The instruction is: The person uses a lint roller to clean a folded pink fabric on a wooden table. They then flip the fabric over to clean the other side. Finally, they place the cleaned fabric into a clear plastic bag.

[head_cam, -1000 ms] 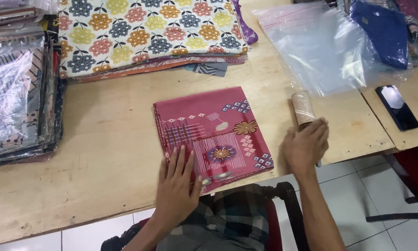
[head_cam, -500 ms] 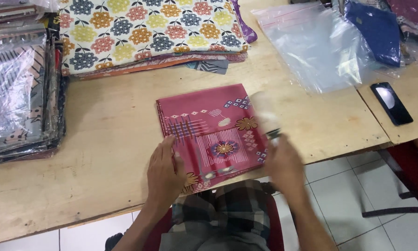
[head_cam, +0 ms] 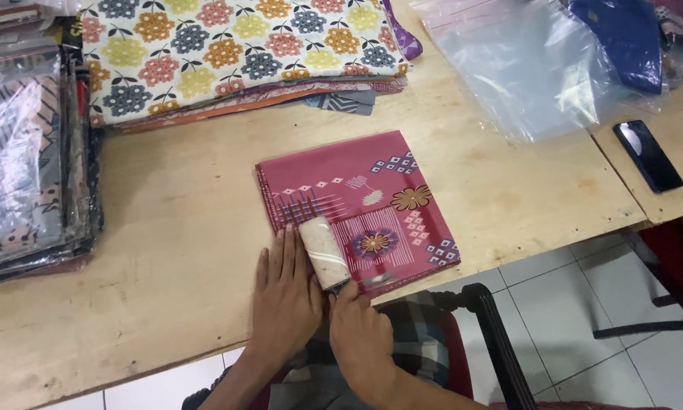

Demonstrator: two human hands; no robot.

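The right hand (head_cam: 362, 334) is closed around the handle of a lint roller (head_cam: 324, 252), its grip low at the table's near edge, so the handle itself is mostly hidden under the fingers. The roller's pale, speckled drum lies on the near left part of a folded pink cloth (head_cam: 356, 209), angled slightly away from the person. Just beside it, the left hand (head_cam: 284, 300) lies flat with fingers spread, gripping nothing; its fingertips press on the near left corner of the cloth and its palm rests on the bare wood. The thumb side of the left hand is touching or nearly touching the roller.

The pink cloth is a neat square printed with flowers, diamonds and stripes, lying near the front edge of the wooden table (head_cam: 174, 228).

Farther back sits a stack of folded cloths (head_cam: 235, 53), the top one cream with big coloured flowers. At the left edge is a pile of cloths in clear wrappers (head_cam: 22, 152). Toward the back right lie empty clear plastic bags (head_cam: 523, 68), and past them a dark blue cloth (head_cam: 622, 38) inside plastic. A black phone (head_cam: 648, 155) lies face up on the neighbouring table to the right, well apart from the hands.
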